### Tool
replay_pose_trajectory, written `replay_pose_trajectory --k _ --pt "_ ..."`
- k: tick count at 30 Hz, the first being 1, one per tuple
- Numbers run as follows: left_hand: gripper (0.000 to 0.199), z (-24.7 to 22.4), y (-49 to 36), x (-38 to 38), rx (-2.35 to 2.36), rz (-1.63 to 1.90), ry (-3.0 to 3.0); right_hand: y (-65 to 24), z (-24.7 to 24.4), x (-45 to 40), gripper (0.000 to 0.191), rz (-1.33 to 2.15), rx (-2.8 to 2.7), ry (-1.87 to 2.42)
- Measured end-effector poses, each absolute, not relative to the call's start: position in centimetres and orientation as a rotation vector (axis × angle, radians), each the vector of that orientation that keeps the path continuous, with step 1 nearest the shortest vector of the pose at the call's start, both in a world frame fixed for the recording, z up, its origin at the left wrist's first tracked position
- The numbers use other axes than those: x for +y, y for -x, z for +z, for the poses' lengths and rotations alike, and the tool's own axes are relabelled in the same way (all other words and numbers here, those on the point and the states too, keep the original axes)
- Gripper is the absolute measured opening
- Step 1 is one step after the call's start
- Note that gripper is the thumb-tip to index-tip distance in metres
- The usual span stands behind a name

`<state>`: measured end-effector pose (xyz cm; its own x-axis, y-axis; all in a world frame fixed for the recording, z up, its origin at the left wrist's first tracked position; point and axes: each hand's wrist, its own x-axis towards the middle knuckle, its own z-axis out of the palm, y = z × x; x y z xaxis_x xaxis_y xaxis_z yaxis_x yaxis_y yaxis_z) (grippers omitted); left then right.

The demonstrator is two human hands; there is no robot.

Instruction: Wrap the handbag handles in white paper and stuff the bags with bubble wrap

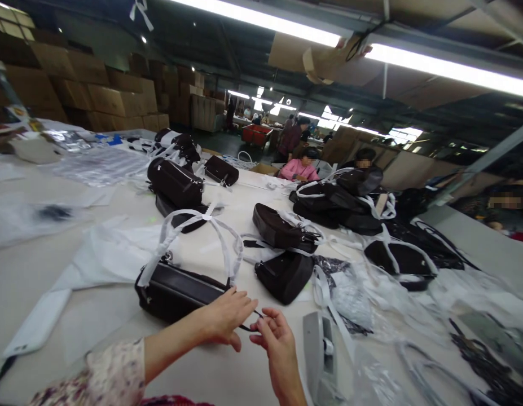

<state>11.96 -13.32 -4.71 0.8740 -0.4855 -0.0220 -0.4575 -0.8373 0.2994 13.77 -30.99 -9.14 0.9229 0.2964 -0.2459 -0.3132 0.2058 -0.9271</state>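
A black handbag (180, 290) lies on the white table, its handles (233, 242) wrapped in white material and standing up in an arch. My left hand (229, 316) rests over the right end of the bag, fingers stretched out towards the right. Just right of it, my right hand (276, 338) pinches a thin black strap (246, 327) between thumb and fingers. The strap runs from under my left hand to my right fingertips. A grey tape dispenser (320, 355) stands beside my right hand.
Stacked black bags (286, 276) lie beyond my hands, with more bags (174, 180) behind at the left and a pile (337, 197) at the right. Clear plastic wrap (383, 304) covers the right side. A person in pink (301, 168) sits across the table. Cartons (113, 98) are stacked far left.
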Motion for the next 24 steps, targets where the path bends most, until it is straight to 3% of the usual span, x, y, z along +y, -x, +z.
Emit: replay_pose_trajectory --k 6,12,17,21,24 --pt "0.053 -9.1 -12.8 -11.6 -0.652 -0.092 -2.609 -12.7 -9.5 -32.6 0.046 0.356 0.148 1.15" --pt "0.053 -9.9 -12.8 -11.0 -0.649 -0.105 -2.42 -12.5 -11.1 -33.3 0.048 0.29 0.162 1.202" --pt "0.049 -10.6 -13.0 -11.6 -0.631 -0.086 -2.474 -12.6 -12.8 -33.7 0.037 0.159 0.118 1.67" --pt "0.059 -10.6 -12.8 -11.6 -0.627 -0.066 -2.489 -12.5 -12.8 -34.1 0.022 0.14 0.043 1.995" --pt "0.057 -10.9 -12.7 -11.3 -0.643 -0.036 -2.456 -12.2 -11.7 -33.6 0.025 0.25 0.037 1.681"
